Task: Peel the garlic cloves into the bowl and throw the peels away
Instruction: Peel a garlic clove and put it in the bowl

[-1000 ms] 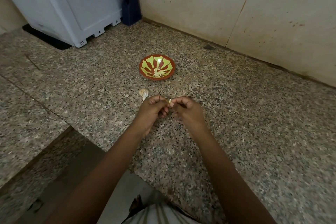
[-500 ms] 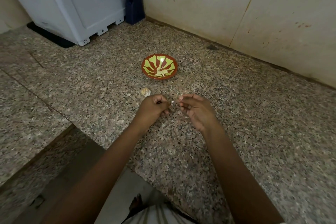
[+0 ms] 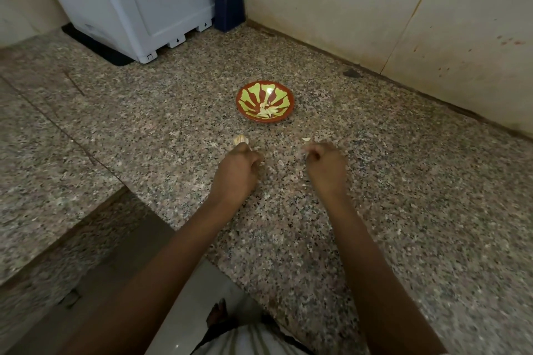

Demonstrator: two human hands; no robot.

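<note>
The speckled granite desk (image 3: 403, 210) carried a white appliance (image 3: 138, 3) at its back left corner. The left hand (image 3: 239, 173) was curled, pinching a pale clove (image 3: 262, 164). The right hand (image 3: 326, 166) was curled and blurred, and I could not tell whether it held anything. The bowl (image 3: 253, 92) of peeled cloves (image 3: 266, 111) stood mid-desk, beyond both hands. A garlic piece (image 3: 240, 140) lay just beyond the left hand, and a peel (image 3: 306, 139) just beyond the right.

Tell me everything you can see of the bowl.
The bowl is small, round and shallow, glossy, red-brown with yellow-green petal shapes fanning from its middle. It sits upright on the speckled granite counter, beyond the left hand and right hand, touched by neither. A few pale peeled garlic cloves lie in its near part; a glare spot shows on the far inside.
</note>
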